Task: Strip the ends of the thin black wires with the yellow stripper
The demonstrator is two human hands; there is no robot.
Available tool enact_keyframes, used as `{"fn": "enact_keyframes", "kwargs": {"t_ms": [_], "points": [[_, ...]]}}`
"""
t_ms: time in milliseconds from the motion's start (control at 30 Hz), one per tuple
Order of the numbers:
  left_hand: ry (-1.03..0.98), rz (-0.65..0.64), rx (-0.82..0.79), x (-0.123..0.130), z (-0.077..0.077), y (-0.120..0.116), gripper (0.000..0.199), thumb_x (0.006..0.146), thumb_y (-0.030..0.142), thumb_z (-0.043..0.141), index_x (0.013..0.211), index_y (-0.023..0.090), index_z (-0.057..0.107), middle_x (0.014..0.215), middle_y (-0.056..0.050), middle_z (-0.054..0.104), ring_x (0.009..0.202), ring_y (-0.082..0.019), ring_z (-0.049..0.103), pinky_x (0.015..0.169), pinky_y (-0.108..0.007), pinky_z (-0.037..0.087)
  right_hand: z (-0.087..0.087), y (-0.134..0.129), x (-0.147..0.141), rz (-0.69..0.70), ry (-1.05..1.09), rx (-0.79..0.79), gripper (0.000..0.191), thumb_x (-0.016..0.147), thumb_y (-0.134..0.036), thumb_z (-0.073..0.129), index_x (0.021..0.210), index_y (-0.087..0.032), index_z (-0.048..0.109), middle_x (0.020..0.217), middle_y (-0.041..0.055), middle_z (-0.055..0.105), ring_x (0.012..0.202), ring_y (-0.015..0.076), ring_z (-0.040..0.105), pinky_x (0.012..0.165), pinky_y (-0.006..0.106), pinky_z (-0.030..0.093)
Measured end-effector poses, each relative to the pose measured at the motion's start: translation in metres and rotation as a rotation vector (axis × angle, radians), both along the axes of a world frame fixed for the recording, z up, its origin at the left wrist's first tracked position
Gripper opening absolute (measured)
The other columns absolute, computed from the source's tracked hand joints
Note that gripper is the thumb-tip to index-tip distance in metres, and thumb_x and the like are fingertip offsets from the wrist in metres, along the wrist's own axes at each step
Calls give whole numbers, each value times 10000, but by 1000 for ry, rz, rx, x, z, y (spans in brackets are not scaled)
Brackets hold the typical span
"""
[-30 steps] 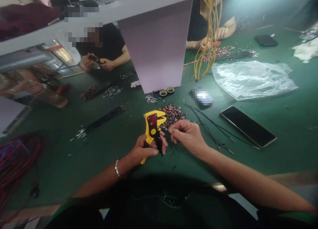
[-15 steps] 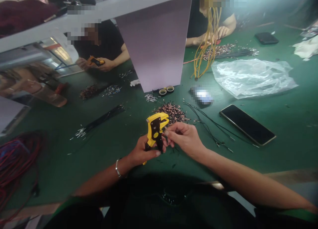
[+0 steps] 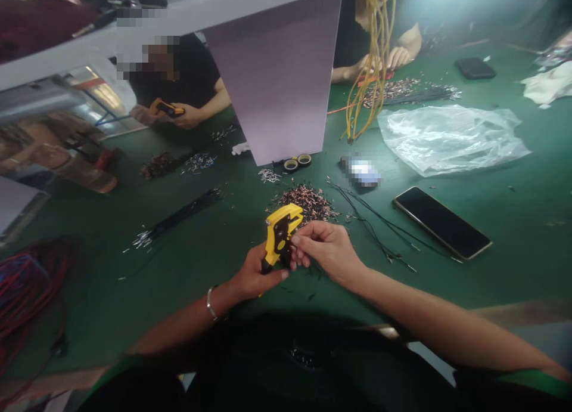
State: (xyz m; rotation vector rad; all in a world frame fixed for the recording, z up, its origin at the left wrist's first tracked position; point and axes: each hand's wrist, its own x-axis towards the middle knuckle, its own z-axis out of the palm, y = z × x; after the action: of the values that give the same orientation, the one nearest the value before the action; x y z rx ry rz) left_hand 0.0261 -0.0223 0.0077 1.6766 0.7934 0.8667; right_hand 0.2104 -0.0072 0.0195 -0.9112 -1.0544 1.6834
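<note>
My left hand (image 3: 255, 273) is closed round the handles of a yellow and black wire stripper (image 3: 280, 233), its jaws pointing up and to the right. Close beside the jaws, my right hand (image 3: 328, 248) is pinched, thumb against index finger. Whatever sits between those fingertips is too small to make out. Just behind the tool lies a heap of short copper and black wire offcuts (image 3: 308, 200). A few black wires (image 3: 366, 221) with bare ends stretch across the table right of the heap.
On the green table (image 3: 179, 316) are a phone (image 3: 442, 222), a plastic bag (image 3: 451, 141), two tape rolls (image 3: 297, 162), a black wire bundle (image 3: 183, 218) and a red cable coil (image 3: 31, 299). A pale panel (image 3: 277, 84) stands ahead; co-workers' hands (image 3: 190, 115) work beyond it.
The wire stripper and my right fingertips are slightly closer together, and the tool's black lever shows less below. The whole view has shifted a little.
</note>
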Motion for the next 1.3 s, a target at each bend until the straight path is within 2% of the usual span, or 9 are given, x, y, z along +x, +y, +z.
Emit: {"fn": "enact_keyframes", "kwargs": {"t_ms": [500, 700, 867, 1067, 1300], "points": [[174, 109, 144, 4, 0, -3, 72, 778, 151, 610, 850, 146, 602, 776, -46, 671, 702, -152, 641, 688, -284, 551, 3, 0, -2, 2, 24, -45, 180, 699, -244, 732, 600, -187, 593, 485, -31, 621, 388, 68, 525, 403, 212, 422], [193, 119, 151, 5, 2, -3, 66, 775, 164, 601, 838, 147, 594, 759, -34, 657, 690, -147, 624, 672, -281, 539, 4, -1, -1, -25, -25, -16, 192, 702, -258, 745, 604, -182, 598, 482, -28, 617, 392, 74, 527, 411, 217, 419], [237, 148, 150, 4, 3, -3, 52, 780, 180, 596, 819, 147, 589, 738, -27, 645, 657, -129, 597, 641, -256, 523, 6, 0, -1, 20, -21, 6, 164, 713, -230, 732, 620, -180, 606, 504, -19, 636, 400, 77, 534, 425, 226, 423], [259, 179, 191, 2, -2, -3, 65, 774, 200, 603, 814, 150, 590, 719, -22, 640, 627, -124, 585, 596, -239, 504, 4, 0, 0, 40, -96, 39, 175, 762, -253, 693, 638, -185, 591, 532, -9, 641, 426, 91, 548, 463, 254, 439], [233, 182, 124, 3, -4, -3, 68, 782, 202, 620, 804, 150, 582, 738, -25, 639, 656, -130, 588, 636, -252, 506, 4, -1, -1, 16, -243, 109, 183, 798, -234, 610, 621, -203, 577, 551, -17, 624, 460, 98, 559, 500, 264, 448]]}}
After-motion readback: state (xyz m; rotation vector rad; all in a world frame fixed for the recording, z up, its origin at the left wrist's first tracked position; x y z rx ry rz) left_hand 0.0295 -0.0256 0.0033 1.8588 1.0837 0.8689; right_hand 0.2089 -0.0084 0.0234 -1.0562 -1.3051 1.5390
